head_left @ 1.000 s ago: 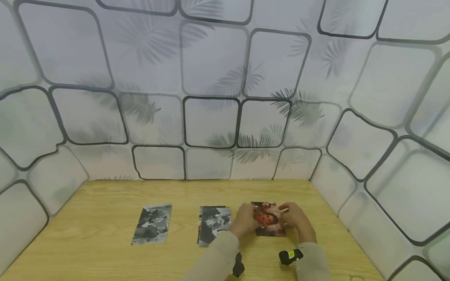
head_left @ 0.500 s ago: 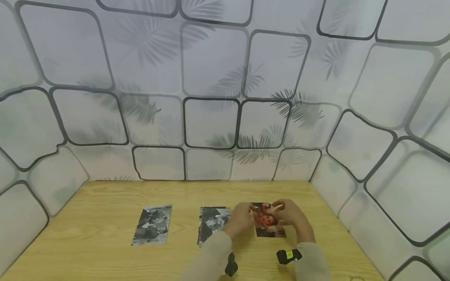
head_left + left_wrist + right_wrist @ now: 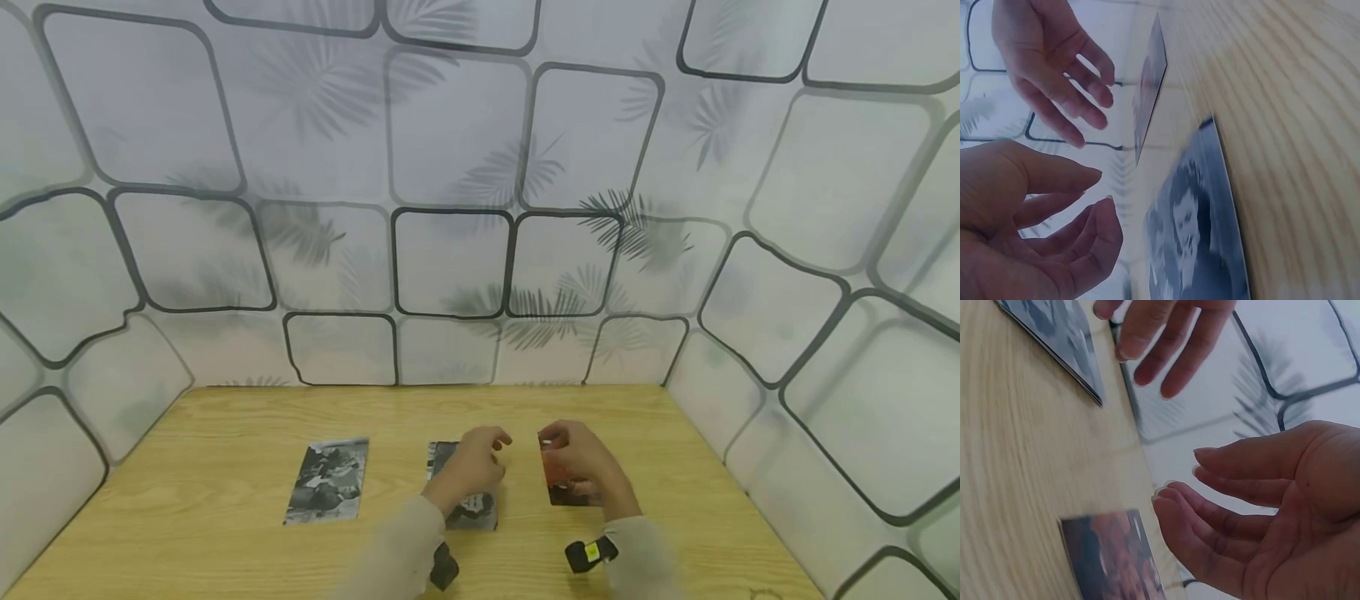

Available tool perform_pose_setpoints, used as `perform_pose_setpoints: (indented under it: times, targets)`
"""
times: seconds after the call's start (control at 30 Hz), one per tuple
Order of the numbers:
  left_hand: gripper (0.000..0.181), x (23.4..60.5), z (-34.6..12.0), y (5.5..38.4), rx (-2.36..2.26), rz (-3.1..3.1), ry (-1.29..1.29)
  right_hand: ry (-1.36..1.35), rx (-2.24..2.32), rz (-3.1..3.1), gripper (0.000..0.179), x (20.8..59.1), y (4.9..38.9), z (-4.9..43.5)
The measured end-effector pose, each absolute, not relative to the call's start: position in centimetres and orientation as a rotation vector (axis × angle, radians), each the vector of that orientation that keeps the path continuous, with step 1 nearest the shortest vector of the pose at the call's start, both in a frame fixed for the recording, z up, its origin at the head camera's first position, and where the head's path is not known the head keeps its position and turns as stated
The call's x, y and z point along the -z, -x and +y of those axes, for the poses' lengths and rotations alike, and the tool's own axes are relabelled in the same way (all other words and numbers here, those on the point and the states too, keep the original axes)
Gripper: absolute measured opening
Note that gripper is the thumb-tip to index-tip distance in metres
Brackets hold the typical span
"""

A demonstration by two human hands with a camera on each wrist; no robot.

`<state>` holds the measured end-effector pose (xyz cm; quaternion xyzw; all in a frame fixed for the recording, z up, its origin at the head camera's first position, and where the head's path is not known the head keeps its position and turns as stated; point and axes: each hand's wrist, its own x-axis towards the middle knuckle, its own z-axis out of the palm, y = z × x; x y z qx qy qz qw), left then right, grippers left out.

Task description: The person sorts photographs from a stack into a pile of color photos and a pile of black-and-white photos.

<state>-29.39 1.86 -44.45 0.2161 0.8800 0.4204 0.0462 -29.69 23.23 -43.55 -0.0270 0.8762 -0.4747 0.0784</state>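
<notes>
My left hand (image 3: 472, 465) hovers over the middle pile of black-and-white photos (image 3: 477, 515) with its fingers loosely bent and nothing in them. The left wrist view shows a gap between those fingers and the top photo (image 3: 1207, 244), which pictures people in dark clothes. Above a reddish colour photo (image 3: 556, 485) to the right is my right hand (image 3: 583, 457), also holding nothing. Its thumb and fingers curve towards each other without meeting in the right wrist view, beside the colour photo (image 3: 1116, 562) lying flat. Each hand partly hides the photo beneath it in the head view.
Another black-and-white photo (image 3: 326, 483) lies at the left on the wooden table (image 3: 225, 467). Patterned wall covering (image 3: 450, 258) with dark rounded outlines and leaves encloses the back and sides. A dark wrist device (image 3: 591, 553) sits at the right sleeve.
The left hand has moved left from beside the colour photo to over the middle pile. The right hand has shifted slightly left and up, covering more of the colour photo.
</notes>
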Motion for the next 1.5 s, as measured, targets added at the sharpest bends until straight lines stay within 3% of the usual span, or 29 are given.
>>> perform_pose_setpoints:
  times: [0.77,1.5]
  targets:
    - [0.037,44.2,-6.1,28.6,-1.237,2.827,-0.573,0.245,1.346,2.604,0.03,45.0,29.1,17.2]
    - [0.039,45.5,-7.2,28.5,-1.325,2.769,-0.391,0.223,1.275,2.722,0.029,46.3,29.8,15.7]
